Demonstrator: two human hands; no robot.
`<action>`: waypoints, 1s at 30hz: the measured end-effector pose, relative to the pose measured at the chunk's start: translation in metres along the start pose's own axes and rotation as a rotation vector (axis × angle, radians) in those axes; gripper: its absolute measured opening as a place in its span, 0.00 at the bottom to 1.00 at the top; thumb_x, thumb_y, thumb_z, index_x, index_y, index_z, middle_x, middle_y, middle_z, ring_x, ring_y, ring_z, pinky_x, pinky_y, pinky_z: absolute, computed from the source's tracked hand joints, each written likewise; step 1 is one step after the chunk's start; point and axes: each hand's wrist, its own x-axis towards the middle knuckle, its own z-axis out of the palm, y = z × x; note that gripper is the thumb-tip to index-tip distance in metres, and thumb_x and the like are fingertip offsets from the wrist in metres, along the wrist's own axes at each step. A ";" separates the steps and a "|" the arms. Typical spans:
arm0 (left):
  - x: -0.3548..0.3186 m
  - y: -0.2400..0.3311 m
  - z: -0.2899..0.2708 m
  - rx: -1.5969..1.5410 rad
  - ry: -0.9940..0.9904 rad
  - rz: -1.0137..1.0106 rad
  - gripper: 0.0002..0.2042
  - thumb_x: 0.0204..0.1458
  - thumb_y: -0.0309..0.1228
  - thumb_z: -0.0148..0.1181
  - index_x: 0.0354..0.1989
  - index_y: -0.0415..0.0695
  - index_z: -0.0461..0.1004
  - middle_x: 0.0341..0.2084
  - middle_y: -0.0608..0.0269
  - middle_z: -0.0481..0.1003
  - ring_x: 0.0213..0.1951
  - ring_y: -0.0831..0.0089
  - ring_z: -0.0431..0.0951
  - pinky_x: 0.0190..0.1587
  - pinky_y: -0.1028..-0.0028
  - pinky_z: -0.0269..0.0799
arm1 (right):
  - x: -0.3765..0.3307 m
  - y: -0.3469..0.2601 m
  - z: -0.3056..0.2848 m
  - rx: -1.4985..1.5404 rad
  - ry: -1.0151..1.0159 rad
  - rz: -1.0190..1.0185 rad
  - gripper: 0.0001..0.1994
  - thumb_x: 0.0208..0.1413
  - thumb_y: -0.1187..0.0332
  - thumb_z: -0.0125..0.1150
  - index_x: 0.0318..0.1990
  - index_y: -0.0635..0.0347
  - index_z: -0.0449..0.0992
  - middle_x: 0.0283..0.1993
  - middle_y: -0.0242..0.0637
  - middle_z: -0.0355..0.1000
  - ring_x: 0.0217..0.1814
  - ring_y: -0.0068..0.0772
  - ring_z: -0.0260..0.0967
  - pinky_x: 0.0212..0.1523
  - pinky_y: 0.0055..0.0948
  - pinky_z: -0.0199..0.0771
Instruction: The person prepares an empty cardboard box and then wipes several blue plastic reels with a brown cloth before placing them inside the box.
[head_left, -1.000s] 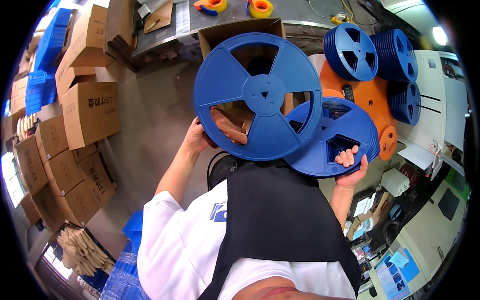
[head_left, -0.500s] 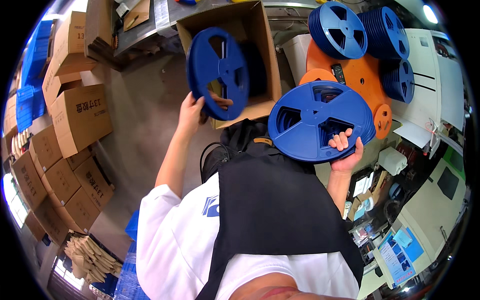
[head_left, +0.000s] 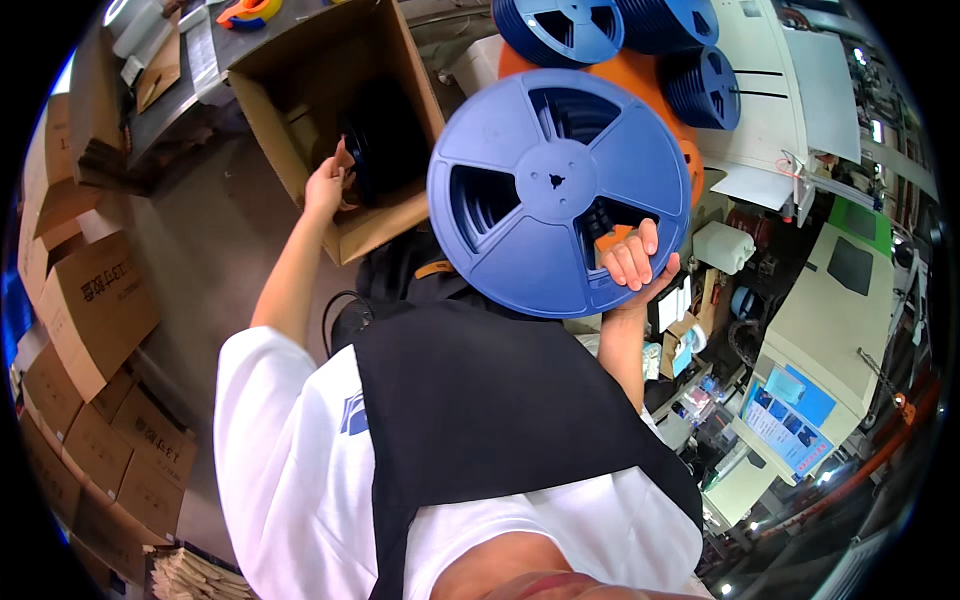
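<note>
A white short-sleeved shirt with blue chest mark under a black apron.

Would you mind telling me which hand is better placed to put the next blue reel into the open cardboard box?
Probably the right hand: it already grips a blue reel by its lower rim, beside the cardboard box. The left hand is busy inside the box, touching a reel there.

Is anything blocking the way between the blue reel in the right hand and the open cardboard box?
Nothing visible: the blue reel in the right hand is beside the open cardboard box, where the left hand reaches in.
</note>
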 end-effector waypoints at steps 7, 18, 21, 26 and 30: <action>-0.056 0.087 -0.030 -0.737 -0.060 0.044 0.17 0.59 0.28 0.45 0.55 0.36 0.64 0.48 0.60 0.70 0.49 0.72 0.70 0.52 0.74 0.65 | 0.013 0.010 -0.003 0.089 -0.339 -0.042 0.14 0.57 0.57 0.54 0.32 0.56 0.59 0.15 0.28 0.65 0.15 0.21 0.65 0.22 0.22 0.65; -0.145 0.260 0.064 0.264 -0.364 1.281 0.28 0.48 0.34 0.57 0.60 0.47 0.59 0.60 0.57 0.58 0.64 0.60 0.53 0.64 0.57 0.45 | 0.032 0.024 0.015 -0.016 -0.315 0.228 0.17 0.55 0.53 0.54 0.32 0.56 0.60 0.15 0.27 0.64 0.13 0.22 0.63 0.19 0.22 0.62; -0.116 0.234 0.056 0.357 -0.240 1.233 0.28 0.49 0.31 0.56 0.60 0.44 0.58 0.59 0.54 0.60 0.62 0.57 0.57 0.63 0.61 0.49 | 0.028 0.023 0.021 -0.068 -0.211 0.242 0.17 0.53 0.53 0.55 0.31 0.55 0.59 0.13 0.25 0.61 0.13 0.21 0.61 0.19 0.22 0.61; -0.120 0.180 0.025 0.316 -0.692 1.214 0.20 0.49 0.27 0.55 0.53 0.43 0.67 0.58 0.54 0.62 0.61 0.56 0.57 0.61 0.62 0.56 | 0.016 0.015 0.019 -0.035 -0.039 0.064 0.16 0.55 0.55 0.55 0.30 0.55 0.58 0.14 0.25 0.62 0.14 0.20 0.61 0.20 0.22 0.61; -0.120 0.166 -0.001 0.431 -0.666 1.266 0.20 0.47 0.28 0.55 0.51 0.44 0.69 0.53 0.58 0.66 0.58 0.57 0.62 0.58 0.61 0.59 | 0.019 0.014 0.009 0.030 -0.085 -0.016 0.15 0.56 0.58 0.55 0.31 0.56 0.58 0.16 0.26 0.62 0.16 0.19 0.61 0.21 0.20 0.61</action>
